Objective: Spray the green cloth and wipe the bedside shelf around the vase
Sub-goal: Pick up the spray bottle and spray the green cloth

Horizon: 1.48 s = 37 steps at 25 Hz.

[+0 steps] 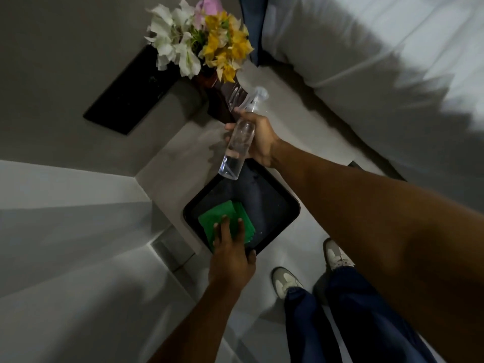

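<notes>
Folded green microfibre cloth (pixel 222 221) lies in the near left corner of a black rectangular plastic tray (pixel 285 205) resting on the pale grey bedside shelf (pixel 167 169). Left hand (pixel 230 247) presses flat on the cloth, fingers spread, gripping nothing. Right hand (pixel 258 138) is clenched around a clear plastic spray bottle (pixel 237 150), held tilted above the tray's far edge. Dark vase (pixel 209 77) of white, yellow and pink flowers (pixel 201 40) stands further back, beside white bedding (pixel 366 48).
</notes>
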### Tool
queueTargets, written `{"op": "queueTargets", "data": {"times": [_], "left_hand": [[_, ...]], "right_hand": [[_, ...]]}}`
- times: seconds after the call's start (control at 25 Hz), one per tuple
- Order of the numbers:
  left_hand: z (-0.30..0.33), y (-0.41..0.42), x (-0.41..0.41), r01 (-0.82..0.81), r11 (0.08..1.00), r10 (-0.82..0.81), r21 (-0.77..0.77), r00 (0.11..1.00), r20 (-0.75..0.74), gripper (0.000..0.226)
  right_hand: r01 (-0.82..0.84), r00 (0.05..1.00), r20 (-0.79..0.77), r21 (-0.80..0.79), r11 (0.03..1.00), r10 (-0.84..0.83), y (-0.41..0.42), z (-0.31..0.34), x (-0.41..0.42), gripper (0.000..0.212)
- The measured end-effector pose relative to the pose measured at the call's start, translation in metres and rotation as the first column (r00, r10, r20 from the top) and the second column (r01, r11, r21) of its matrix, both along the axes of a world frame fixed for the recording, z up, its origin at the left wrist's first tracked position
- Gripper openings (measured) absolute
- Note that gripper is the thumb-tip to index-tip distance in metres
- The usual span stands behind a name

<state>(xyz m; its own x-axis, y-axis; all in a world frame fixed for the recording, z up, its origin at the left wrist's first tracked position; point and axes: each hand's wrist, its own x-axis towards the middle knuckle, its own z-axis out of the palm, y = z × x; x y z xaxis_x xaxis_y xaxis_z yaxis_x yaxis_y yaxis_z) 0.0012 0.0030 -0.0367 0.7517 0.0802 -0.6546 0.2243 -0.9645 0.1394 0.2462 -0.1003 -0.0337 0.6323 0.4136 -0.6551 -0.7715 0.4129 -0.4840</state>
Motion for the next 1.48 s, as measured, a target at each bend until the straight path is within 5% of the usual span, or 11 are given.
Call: {"op": "queueTargets", "data": {"times": [0.28, 0.52, 0.64, 0.8, 0.96, 1.16, 1.32, 1.48], "left_hand": [[-0.002, 0.012, -0.003, 0.019, 0.999, -0.019, -0.034, 1.000, 0.014, 0.082], [-0.009, 0.009, -0.011, -0.021, 0.999, 0.022, -0.040, 0.999, 0.028, 0.094], [-0.012, 0.008, -0.014, -0.019, 0.999, 0.021, -0.047, 0.999, 0.045, 0.100], [-0.013, 0.009, -0.014, -0.051, 0.996, 0.056, -0.080, 0.997, 0.054, 0.102], [-0.014, 0.011, -0.015, -0.078, 0.988, 0.088, -0.135, 0.994, 0.070, 0.103], [-0.017, 0.009, -0.019, -0.097, 0.981, 0.118, -0.170, 0.986, 0.121, 0.100], [-0.021, 0.010, -0.020, -0.116, 0.974, 0.149, -0.196, 0.976, 0.162, 0.096], [-0.019, 0.007, -0.019, -0.142, 0.968, 0.173, -0.206, 0.975, 0.142, 0.097]], "right_hand": [[-0.017, 0.999, 0.029, 0.060, 0.998, 0.015, 0.012, -0.001, 0.001, 0.023], [0.220, 0.970, 0.118, -0.047, 0.974, -0.214, 0.014, -0.004, -0.012, 0.029], [0.161, 0.962, 0.242, -0.113, 0.980, -0.130, 0.027, 0.004, -0.025, 0.041], [-0.050, 0.888, 0.412, -0.359, 0.932, 0.207, 0.059, 0.008, -0.031, 0.052], [0.054, 0.829, 0.515, -0.459, 0.887, 0.216, 0.091, 0.003, -0.043, 0.053], [0.009, 0.569, 0.676, -0.574, 0.819, 0.468, 0.109, -0.009, -0.054, 0.052], [-0.122, 0.328, 0.648, -0.693, 0.711, 0.688, 0.112, -0.011, -0.040, 0.054], [-0.200, 0.240, 0.576, -0.758, 0.621, 0.781, 0.112, -0.008, -0.031, 0.054]]}}
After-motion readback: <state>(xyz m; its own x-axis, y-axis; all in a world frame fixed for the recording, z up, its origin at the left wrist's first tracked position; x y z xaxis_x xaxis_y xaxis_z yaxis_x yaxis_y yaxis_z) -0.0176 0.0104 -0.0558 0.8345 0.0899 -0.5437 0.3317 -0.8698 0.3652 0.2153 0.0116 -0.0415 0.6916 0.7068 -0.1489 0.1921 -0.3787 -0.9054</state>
